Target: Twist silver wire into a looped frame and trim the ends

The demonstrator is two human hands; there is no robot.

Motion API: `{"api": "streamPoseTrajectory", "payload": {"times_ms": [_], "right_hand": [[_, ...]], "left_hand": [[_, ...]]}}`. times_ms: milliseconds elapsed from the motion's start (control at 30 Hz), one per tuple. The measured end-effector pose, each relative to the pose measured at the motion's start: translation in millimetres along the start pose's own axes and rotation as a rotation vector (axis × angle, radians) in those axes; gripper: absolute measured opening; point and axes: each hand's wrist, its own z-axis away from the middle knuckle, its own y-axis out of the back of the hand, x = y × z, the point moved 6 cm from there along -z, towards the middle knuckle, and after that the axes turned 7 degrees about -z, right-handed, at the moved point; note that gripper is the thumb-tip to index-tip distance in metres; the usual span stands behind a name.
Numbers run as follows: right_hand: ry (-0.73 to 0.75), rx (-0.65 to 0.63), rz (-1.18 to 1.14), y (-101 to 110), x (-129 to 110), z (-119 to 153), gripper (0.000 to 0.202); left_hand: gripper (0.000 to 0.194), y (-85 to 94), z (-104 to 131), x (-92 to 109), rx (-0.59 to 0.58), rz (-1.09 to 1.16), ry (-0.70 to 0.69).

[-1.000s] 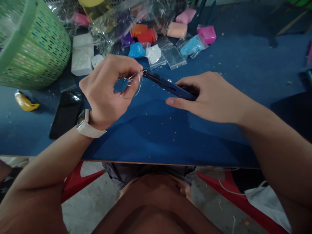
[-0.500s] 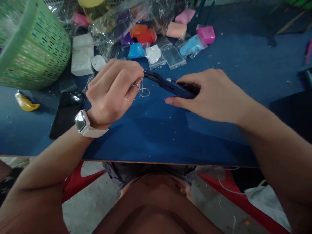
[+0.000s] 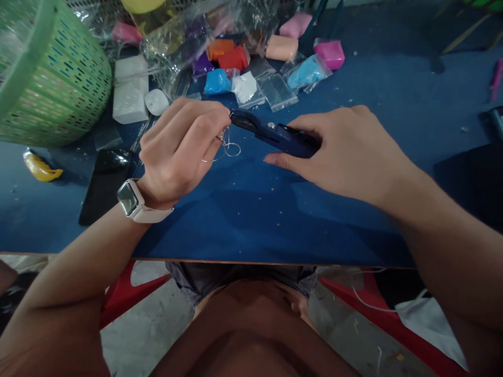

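Seen from above, over a blue surface (image 3: 220,230): left hand (image 3: 176,149) at centre-left, fingers closed together in a pinch on a thin silver wire (image 3: 227,142), with loose loops dangling below the fingertips. Right hand (image 3: 341,149) at centre-right, fingers curled around a dark blue tool (image 3: 275,135), thumb along its near side. Narrow end of the tool angled up and left, meeting the left fingertips; impossible to tell exactly how it grips the wire there.

Between the hands and the surface's front edge, a wide open stretch dotted with pale specks. More open room beyond the right hand, reaching to a magenta stick (image 3: 496,81) near the right border.

Tighter on the left: black phone (image 3: 104,183) lying just beside the wrist with the white watch (image 3: 135,201), yellow packet (image 3: 41,165) farther out, green basket (image 3: 74,78) behind, white box (image 3: 131,91) next to it. Along the back, a crowded band of colourful packets (image 3: 231,57), its near edge just beyond the left fingers. Below the front edge, red chair parts (image 3: 131,296).
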Motion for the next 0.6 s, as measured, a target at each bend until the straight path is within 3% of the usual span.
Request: {"api": "streamPoseTrajectory", "payload": {"times_ms": [233, 333, 500, 600], "right_hand": [[-0.001, 0.020, 0.042, 1.7, -0.5, 2.0, 0.059], [0.005, 0.029, 0.038, 0.8, 0.4, 3.2, 0.060], [-0.011, 0.044, -0.030, -0.4, -0.6, 3.8, 0.061], [-0.043, 0.038, -0.044, -1.7, -1.3, 3.5, 0.059]], "left_hand": [[0.024, -3.8, 0.2, 1.9, 0.093, 0.025, -0.043], [0.027, -3.8, 1.5, 0.3, 0.077, 0.046, 0.056], [0.024, -1.3, 1.4, 3.7, 0.018, -0.032, 0.034], [0.022, -4.0, 4.0, -2.4, 0.015, 0.045, 0.081]]}}
